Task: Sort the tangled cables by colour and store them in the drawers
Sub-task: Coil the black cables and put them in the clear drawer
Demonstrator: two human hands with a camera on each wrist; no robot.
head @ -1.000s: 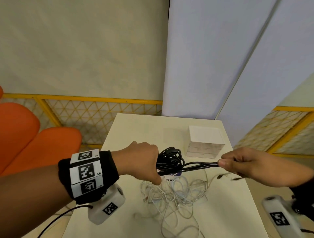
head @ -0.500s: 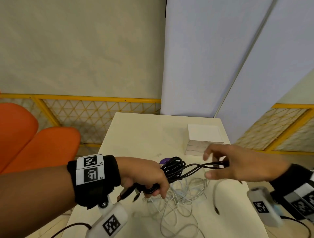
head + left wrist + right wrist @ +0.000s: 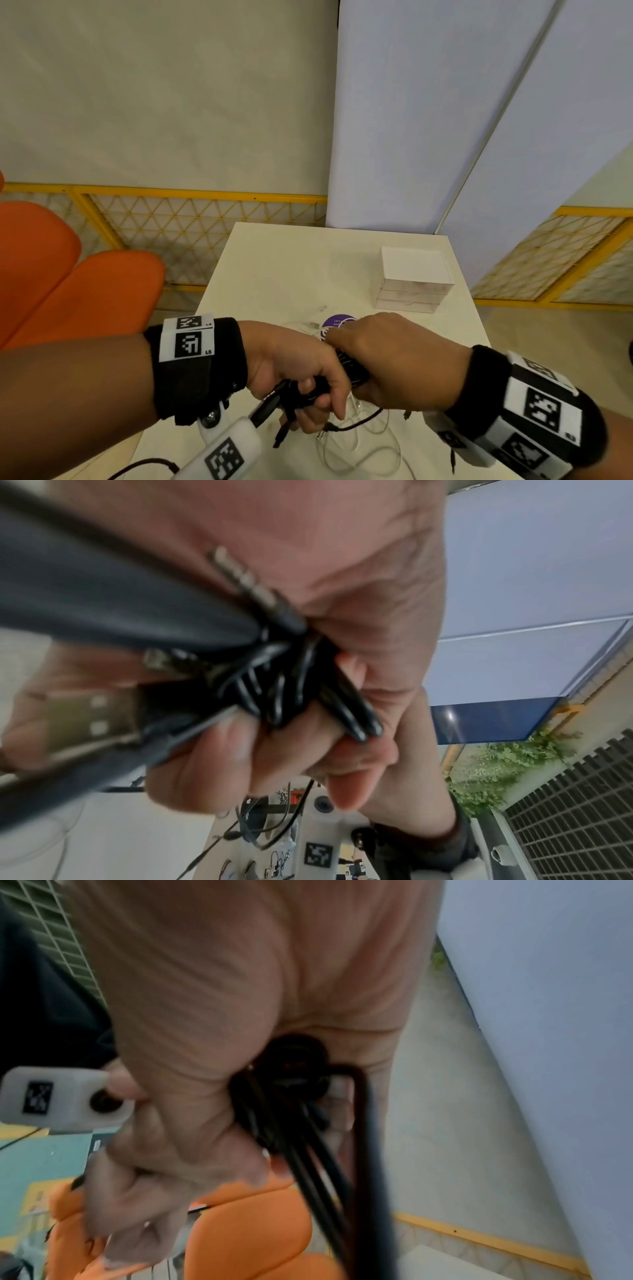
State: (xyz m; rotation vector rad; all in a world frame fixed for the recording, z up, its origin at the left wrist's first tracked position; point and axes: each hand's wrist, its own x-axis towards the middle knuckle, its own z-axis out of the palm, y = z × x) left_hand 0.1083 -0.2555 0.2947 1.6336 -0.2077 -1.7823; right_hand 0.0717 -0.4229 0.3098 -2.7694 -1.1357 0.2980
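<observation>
Both hands on one bundle of black cables, held above the surface, nearer than the drawer unit. Left hand fingers curled tight round it; right hand wrapped over the other end. Three stacked drawers, all closed. White cables loose under the hands, count unclear, probably several. One purple disc beyond the hands.

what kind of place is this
Probably an indoor lounge or office corner partitioned off: a small cream table with a white drawer unit, orange seats, pale divider panels and yellow mesh railing.
</observation>
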